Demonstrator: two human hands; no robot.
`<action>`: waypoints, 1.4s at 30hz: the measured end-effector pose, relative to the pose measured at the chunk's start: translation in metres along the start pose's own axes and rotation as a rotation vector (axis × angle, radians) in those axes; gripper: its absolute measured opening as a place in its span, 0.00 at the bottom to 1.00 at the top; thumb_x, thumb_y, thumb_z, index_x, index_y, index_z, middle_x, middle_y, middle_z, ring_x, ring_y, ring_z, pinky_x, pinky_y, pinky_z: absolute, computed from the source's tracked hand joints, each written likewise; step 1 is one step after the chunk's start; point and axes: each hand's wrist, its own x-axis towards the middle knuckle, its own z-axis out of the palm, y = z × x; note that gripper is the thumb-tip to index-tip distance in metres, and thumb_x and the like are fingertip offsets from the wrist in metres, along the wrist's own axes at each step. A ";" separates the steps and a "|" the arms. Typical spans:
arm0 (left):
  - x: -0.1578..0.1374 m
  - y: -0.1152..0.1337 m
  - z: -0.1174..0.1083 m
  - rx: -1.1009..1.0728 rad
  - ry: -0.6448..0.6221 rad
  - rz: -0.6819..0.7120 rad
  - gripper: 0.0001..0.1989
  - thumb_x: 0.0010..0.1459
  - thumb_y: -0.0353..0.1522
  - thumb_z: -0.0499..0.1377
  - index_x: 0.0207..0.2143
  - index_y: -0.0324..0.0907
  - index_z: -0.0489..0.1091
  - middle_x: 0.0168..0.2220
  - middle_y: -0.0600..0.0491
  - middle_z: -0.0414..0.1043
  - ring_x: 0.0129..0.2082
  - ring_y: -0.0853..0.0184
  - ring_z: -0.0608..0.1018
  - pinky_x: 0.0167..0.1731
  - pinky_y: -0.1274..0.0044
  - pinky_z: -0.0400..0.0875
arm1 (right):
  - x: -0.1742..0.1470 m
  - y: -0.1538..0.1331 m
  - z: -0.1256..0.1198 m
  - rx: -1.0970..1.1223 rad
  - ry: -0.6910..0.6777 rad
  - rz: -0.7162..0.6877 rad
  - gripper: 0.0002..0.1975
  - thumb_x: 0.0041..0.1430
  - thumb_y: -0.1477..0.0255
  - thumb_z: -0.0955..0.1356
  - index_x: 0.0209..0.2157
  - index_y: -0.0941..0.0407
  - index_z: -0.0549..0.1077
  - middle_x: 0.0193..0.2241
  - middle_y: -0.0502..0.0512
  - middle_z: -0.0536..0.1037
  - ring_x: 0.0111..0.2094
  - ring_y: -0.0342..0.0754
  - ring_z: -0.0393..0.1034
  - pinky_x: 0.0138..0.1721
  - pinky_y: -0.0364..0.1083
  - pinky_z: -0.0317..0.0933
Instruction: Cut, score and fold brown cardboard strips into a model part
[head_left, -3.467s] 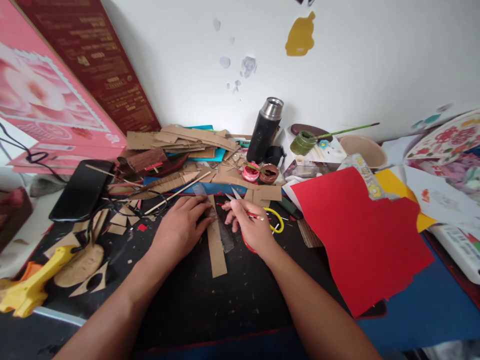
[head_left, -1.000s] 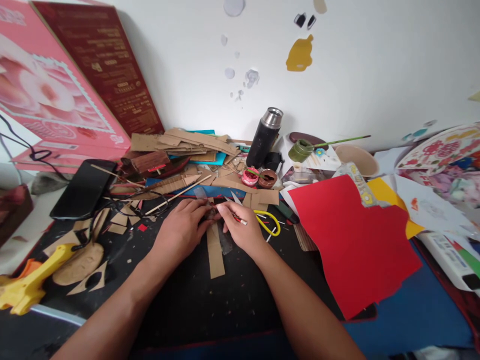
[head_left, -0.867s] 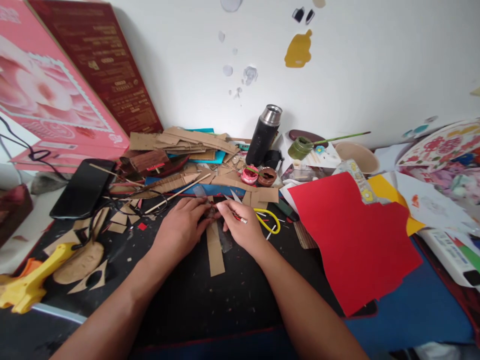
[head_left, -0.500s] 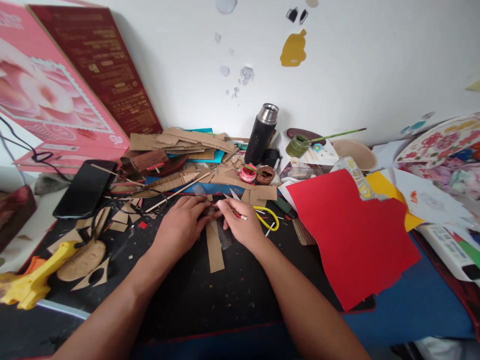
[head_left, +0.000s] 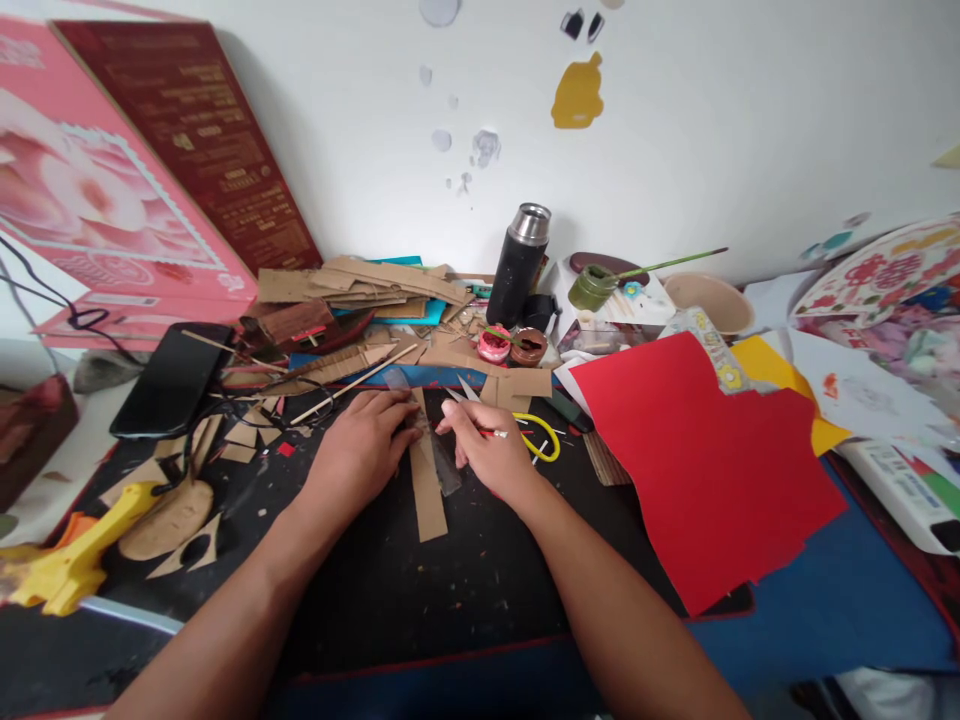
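The left hand (head_left: 360, 440), thumb apart from its fingers, rests on one transparent ruler (head_left: 450, 478) crossing one cardboard strip (head_left: 430, 505) on the tabletop (head_left: 390, 600). The right hand (head_left: 491, 460) has just moved away, uncovering both; its fingers pinch one thing, probably a pencil (head_left: 493, 433). Beyond are two paint jars (head_left: 493, 346), one pair of scissors (head_left: 555, 440).

One pencil (head_left: 493, 433), one ruler (head_left: 448, 474), one flask (head_left: 517, 272) — three paint jars (head_left: 589, 294) (head_left: 493, 352) (head_left: 529, 353)

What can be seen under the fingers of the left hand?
Under the left hand, at the fingers, a clear ruler-like strip crosses over a cardboard strip; both show beyond the fingers. What the palm covers cannot be seen.
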 end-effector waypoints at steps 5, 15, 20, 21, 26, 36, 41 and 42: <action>-0.001 -0.001 0.002 -0.011 0.035 0.020 0.15 0.70 0.36 0.60 0.50 0.41 0.83 0.56 0.40 0.83 0.58 0.47 0.80 0.61 0.56 0.76 | -0.003 0.003 0.001 0.089 0.064 -0.011 0.31 0.72 0.42 0.66 0.30 0.54 0.81 0.12 0.46 0.70 0.14 0.45 0.66 0.22 0.45 0.60; -0.002 -0.002 -0.014 0.031 0.055 -0.074 0.11 0.69 0.37 0.60 0.46 0.43 0.82 0.45 0.42 0.85 0.46 0.48 0.84 0.51 0.60 0.76 | -0.003 -0.004 0.001 0.162 0.102 0.009 0.28 0.71 0.45 0.68 0.33 0.55 0.81 0.15 0.45 0.70 0.16 0.43 0.67 0.22 0.43 0.60; -0.003 -0.003 -0.019 0.107 -0.015 -0.184 0.14 0.70 0.39 0.59 0.41 0.44 0.83 0.40 0.43 0.85 0.41 0.49 0.84 0.41 0.64 0.75 | -0.003 -0.006 0.001 0.188 0.103 0.022 0.28 0.70 0.43 0.69 0.33 0.55 0.81 0.15 0.44 0.70 0.16 0.43 0.66 0.22 0.43 0.60; -0.003 -0.002 -0.019 0.119 -0.023 -0.192 0.14 0.71 0.39 0.58 0.41 0.44 0.83 0.39 0.44 0.85 0.40 0.49 0.84 0.40 0.65 0.74 | -0.003 -0.006 0.001 0.191 0.105 0.021 0.29 0.69 0.43 0.69 0.33 0.55 0.81 0.16 0.44 0.70 0.16 0.42 0.66 0.22 0.43 0.60; -0.002 -0.001 -0.020 0.136 0.005 -0.208 0.15 0.72 0.39 0.57 0.40 0.44 0.82 0.40 0.43 0.85 0.41 0.50 0.84 0.40 0.65 0.75 | -0.002 -0.004 0.000 0.206 0.105 0.026 0.30 0.69 0.42 0.69 0.33 0.55 0.81 0.15 0.44 0.69 0.15 0.42 0.66 0.20 0.42 0.57; -0.001 -0.001 0.001 0.060 0.068 -0.032 0.31 0.68 0.42 0.63 0.67 0.36 0.70 0.65 0.35 0.75 0.67 0.43 0.73 0.67 0.52 0.67 | -0.003 -0.002 0.001 0.183 0.083 0.006 0.25 0.72 0.47 0.69 0.37 0.55 0.81 0.21 0.46 0.73 0.19 0.42 0.69 0.22 0.42 0.62; 0.001 -0.002 0.010 -0.020 0.048 -0.008 0.30 0.67 0.41 0.64 0.67 0.37 0.70 0.64 0.35 0.76 0.67 0.44 0.73 0.68 0.52 0.65 | -0.002 0.001 0.002 0.190 0.095 0.002 0.24 0.72 0.47 0.69 0.37 0.54 0.81 0.21 0.46 0.73 0.19 0.42 0.69 0.22 0.42 0.61; 0.002 -0.002 0.009 -0.028 0.054 -0.013 0.29 0.66 0.40 0.65 0.66 0.37 0.71 0.62 0.36 0.77 0.65 0.44 0.74 0.68 0.52 0.66 | -0.001 0.001 0.002 0.190 0.099 -0.002 0.25 0.72 0.47 0.69 0.37 0.54 0.81 0.21 0.46 0.73 0.18 0.42 0.69 0.22 0.42 0.61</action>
